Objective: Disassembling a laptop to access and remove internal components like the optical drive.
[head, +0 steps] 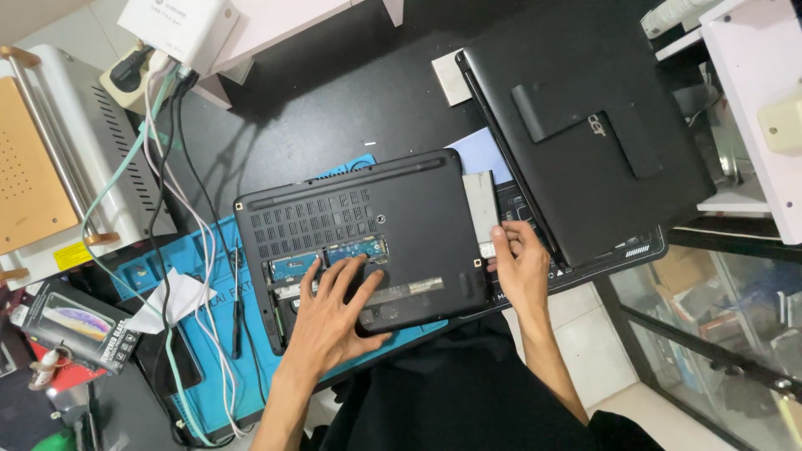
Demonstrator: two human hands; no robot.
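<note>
Both forearms are bare, with no sleeves. The left hand [334,313] and right hand [520,266] wear no gloves. Below the desk [334,100] edge, the clothing is black.

- Two black laptops: one upturned [368,242], one closed [593,134]
- Two hands: left [334,313], right [520,267]
- One blue mat [213,367]
- One screwdriver [237,309]

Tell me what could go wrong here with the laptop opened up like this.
The left hand presses beside the uncovered bay of the laptop; fingers could touch the exposed parts. The right hand grips the silver drive at the laptop's edge; forcing it might bend it. The second laptop overhangs that side and may slide.
</note>
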